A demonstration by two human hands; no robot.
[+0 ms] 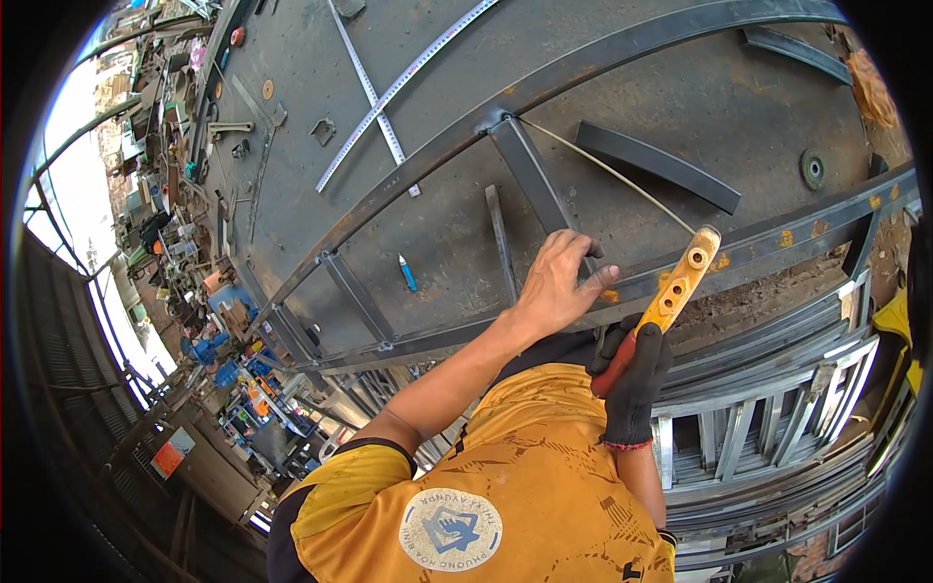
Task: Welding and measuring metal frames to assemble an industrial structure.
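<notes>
My right hand (pixel 637 374), in a dark glove, is closed round the red handle of a welding electrode holder (pixel 679 284) with a worn yellow head. A thin welding rod (pixel 612 176) runs from that head to a joint of the dark steel frame (pixel 408 180), where a crossbar (pixel 530 175) meets the far rail; whether its tip touches cannot be made out. My bare left hand (pixel 559 285) hovers by the near rail (pixel 768 250), fingers loosely bent and thumb apart, holding nothing. The frame lies on a dark steel work surface (pixel 447 228).
Inside the frame lie a loose steel bar (pixel 501 243), a blue marker (pixel 406 273) and a short square tube (pixel 656 165). Two measuring strips (pixel 389 117) cross beyond it. A round disc (pixel 812 169) is at right. Metal frames (pixel 739 428) are stacked below right; clutter (pixel 165 204) fills the left.
</notes>
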